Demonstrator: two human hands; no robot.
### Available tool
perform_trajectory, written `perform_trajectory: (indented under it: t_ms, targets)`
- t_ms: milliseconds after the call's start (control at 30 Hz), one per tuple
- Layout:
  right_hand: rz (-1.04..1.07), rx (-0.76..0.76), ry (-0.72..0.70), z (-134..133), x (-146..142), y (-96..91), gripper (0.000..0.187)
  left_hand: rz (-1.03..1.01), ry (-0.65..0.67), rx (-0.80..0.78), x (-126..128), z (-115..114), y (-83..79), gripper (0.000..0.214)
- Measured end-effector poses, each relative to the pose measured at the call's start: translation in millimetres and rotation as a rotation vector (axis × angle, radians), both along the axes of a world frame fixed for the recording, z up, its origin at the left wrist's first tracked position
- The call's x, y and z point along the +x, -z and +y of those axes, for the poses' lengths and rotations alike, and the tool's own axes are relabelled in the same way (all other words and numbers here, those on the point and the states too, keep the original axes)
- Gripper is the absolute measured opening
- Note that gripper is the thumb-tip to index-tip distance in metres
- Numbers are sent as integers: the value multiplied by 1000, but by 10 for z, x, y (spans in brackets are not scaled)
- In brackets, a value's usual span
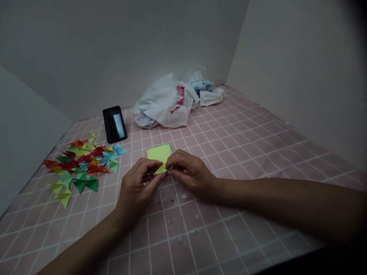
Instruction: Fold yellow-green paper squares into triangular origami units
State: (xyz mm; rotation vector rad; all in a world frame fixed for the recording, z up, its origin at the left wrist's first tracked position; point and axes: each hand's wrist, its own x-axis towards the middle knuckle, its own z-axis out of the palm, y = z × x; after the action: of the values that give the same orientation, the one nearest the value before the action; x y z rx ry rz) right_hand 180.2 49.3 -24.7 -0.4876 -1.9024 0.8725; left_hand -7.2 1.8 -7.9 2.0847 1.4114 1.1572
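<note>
Pinching a small yellow paper between both hands

I read this as a folding step: I have a small yellow paper (161,169) up at my fingertips, just in front of a stack of square sheets (158,153) on the desk (237,152). It looks partly folded, with a pointed end toward my left side, though my fingers hide much of it. The next move, as I judge it, calls for fine fingertip work: lining up the edges and pressing the crease flat without letting the thin paper slip.

My left hand (140,177) is nearly closed at the tips, thumb and forefinger on the paper's left part, the other fingers curled in behind. My right hand (195,173) is pinched tighter, forefinger above and thumb below, on the paper's right end. A bit of blue shows by those fingertips; I cannot tell what it belongs to.

Off to my left lies a loose spread of folded paper pieces (93,169) in red, orange, yellow, green and blue. Beyond them a black smartphone (114,124) leans back, and a crumpled white plastic bag (164,101) sits farther off, well apart from my hands.
</note>
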Motion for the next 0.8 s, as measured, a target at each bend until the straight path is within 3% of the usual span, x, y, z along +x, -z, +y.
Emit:
perform_trajectory:
  t_ms: [500, 800]
  targets:
    - [-38, -4, 10, -6, -3, -10, 8, 162, 46, 184, -21, 0, -65, 10]
    - [-28, 61, 21, -14, 13, 8, 15, 259, 63, 230, -49, 26, -89, 8]
